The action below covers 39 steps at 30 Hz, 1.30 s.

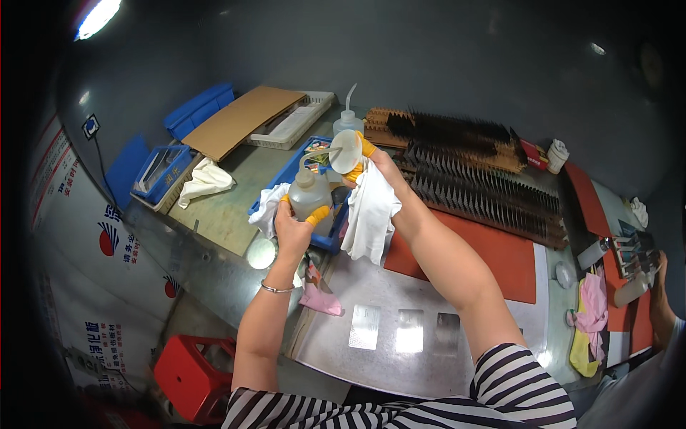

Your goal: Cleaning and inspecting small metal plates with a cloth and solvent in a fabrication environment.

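Observation:
My left hand, with orange finger cots, is wrapped round a translucent wash bottle with a bent spout. My right hand, also in orange finger cots, grips a white cloth that hangs down below it. At the top of the cloth is a round pale face; whether it is cloth or a separate disc I cannot tell. The bottle's spout tip meets this face. Behind the hands stands a blue tray holding small items. Several thin metal plates lie on the pale work surface below.
A second wash bottle stands behind the tray. Racks of upright dark plates fill the back right, by a red-orange mat. Cardboard lies at the back left. A red stool stands lower left; a co-worker's hand shows at right.

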Each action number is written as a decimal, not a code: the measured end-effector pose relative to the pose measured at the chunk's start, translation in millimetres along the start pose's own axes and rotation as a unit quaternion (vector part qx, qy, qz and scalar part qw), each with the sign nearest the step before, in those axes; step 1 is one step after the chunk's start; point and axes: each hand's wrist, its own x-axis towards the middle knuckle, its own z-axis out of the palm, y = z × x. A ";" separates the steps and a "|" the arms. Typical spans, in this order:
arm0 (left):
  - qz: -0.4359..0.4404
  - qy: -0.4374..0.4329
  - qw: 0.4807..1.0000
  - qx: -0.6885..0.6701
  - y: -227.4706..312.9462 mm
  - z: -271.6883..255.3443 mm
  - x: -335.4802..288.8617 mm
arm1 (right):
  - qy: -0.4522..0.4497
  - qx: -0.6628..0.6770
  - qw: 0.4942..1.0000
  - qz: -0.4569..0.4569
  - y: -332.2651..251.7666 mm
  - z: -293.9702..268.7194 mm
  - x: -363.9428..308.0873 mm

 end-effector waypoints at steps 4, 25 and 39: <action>-0.012 -0.013 1.000 0.002 -3.2 10.2 1.4 | 0.052 -0.012 0.998 -0.024 -8.3 0.5 -7.6; 0.381 -0.614 0.688 -0.068 253.2 324.8 -264.3 | 0.685 -0.363 0.631 -0.042 -115.2 158.7 -603.1; 0.414 -0.589 0.686 -0.105 255.0 478.9 -396.4 | 0.514 -0.771 0.237 0.291 -118.0 120.3 -645.8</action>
